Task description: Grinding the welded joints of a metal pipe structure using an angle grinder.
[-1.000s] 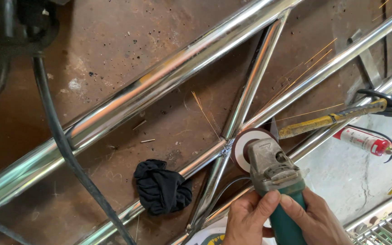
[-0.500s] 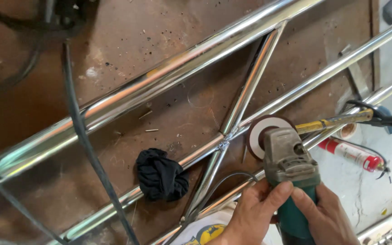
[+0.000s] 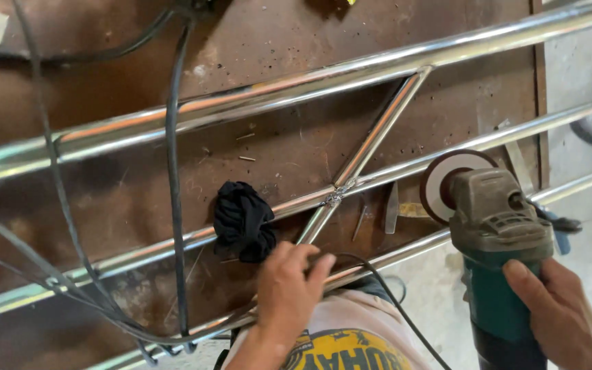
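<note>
A frame of shiny steel tubes (image 3: 255, 103) lies across a rusty brown steel plate (image 3: 289, 151). A diagonal tube meets the middle rail at a rough weld joint (image 3: 334, 199). My left hand (image 3: 288, 288) rests on the lower end of that diagonal tube, fingers curled over it, next to a crumpled black cloth (image 3: 241, 220). My right hand (image 3: 560, 312) grips the green body of an angle grinder (image 3: 495, 233). Its disc (image 3: 447, 181) is held off the tubes, to the right of the weld.
Black cables (image 3: 173, 171) cross the frame on the left and loop near the lower edge. A thin cord (image 3: 392, 294) runs from the rail toward the grinder. Small metal scraps (image 3: 390, 205) lie on the plate. Grey concrete floor (image 3: 584, 62) shows at the right.
My left hand has left the grinder and gone to the diagonal tube. The grinder, first at the weld throwing sparks, has moved right and off the joint, held by the right hand alone.
</note>
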